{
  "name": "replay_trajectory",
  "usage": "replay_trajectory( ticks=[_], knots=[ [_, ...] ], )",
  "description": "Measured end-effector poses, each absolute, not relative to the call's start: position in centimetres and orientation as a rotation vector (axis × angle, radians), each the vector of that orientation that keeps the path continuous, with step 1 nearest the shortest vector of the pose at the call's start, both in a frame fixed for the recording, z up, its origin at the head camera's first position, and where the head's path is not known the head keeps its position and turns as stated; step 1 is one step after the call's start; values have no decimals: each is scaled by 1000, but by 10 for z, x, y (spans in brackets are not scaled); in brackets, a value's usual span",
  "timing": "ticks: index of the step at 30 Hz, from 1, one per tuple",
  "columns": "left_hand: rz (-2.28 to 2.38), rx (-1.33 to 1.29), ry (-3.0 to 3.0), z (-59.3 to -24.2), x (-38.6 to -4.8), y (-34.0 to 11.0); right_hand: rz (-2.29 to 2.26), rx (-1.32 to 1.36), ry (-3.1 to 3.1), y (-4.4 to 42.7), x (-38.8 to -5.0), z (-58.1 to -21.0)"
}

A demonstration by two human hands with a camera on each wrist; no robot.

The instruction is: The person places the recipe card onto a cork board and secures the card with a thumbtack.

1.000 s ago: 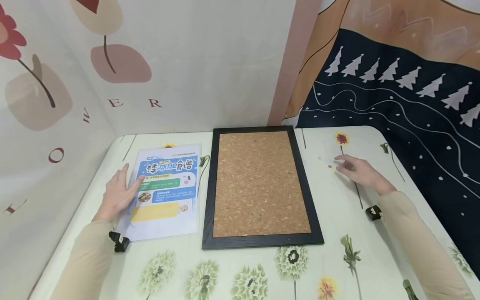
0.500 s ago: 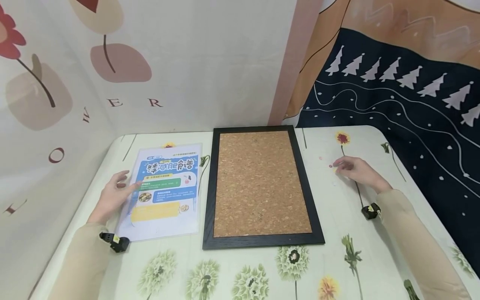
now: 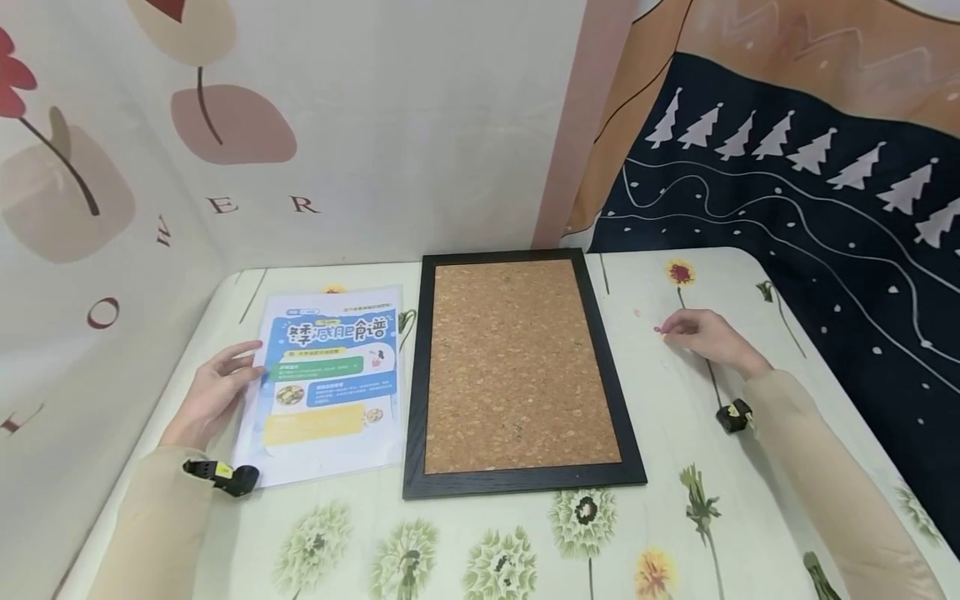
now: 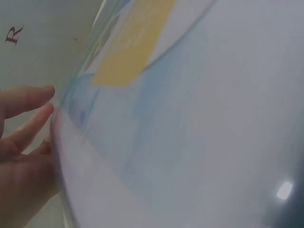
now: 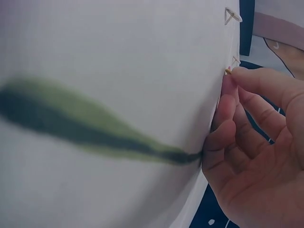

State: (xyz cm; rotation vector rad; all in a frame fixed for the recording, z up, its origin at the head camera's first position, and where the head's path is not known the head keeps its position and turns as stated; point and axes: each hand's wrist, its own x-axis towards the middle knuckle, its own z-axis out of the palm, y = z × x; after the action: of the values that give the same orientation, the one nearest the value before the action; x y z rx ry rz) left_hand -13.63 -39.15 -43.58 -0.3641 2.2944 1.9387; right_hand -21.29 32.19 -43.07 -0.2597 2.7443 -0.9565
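Note:
A printed sheet (image 3: 333, 467) in a clear sleeve, with blue, green and yellow blocks, lies left of a black-framed cork board (image 3: 517, 367). My left hand (image 3: 206, 404) is at the sleeve's left edge. In the left wrist view, the fingertips (image 4: 48, 91) are at that edge with a gap between thumb and index finger. Right of the board, my right hand (image 3: 708, 340) pinches a tiny yellowish pin (image 5: 228, 71) between thumb and index finger. Another small pink pin (image 3: 657, 329) is just beside its fingertips. The pin's exact shape is too small to tell.
A faint pink pin (image 3: 637, 313) lies near the board's right side. In the right wrist view, a clear pin-like piece (image 5: 232, 17) shows at the table's horizon. The flower-print tablecloth (image 3: 337, 575) meets a light curtain (image 3: 412, 167) behind and a dark tree-print cloth (image 3: 750, 200) at right.
My left hand has drawn back from over the sheet to its left edge. The right hand's fingers have come together at the small pins. The board has stayed put.

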Motion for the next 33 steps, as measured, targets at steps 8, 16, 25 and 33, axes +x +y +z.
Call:
replay_trajectory(
  ticks=[8,16,25,33],
  knots=[
    [2088,-256,2164,-433,-135,-390,-947,-235,2726,321,-215,-433],
    [2194,-180,2150,-428,-136,-388,-952,-209,2717,318,-212,-429],
    [2352,-125,2079,-417,-138,-384,-1027,-168,2683,322,-213,-428],
    [2379,-86,2044,-403,-140,-378,-1072,-108,2660,325,-215,-430]
  ],
)
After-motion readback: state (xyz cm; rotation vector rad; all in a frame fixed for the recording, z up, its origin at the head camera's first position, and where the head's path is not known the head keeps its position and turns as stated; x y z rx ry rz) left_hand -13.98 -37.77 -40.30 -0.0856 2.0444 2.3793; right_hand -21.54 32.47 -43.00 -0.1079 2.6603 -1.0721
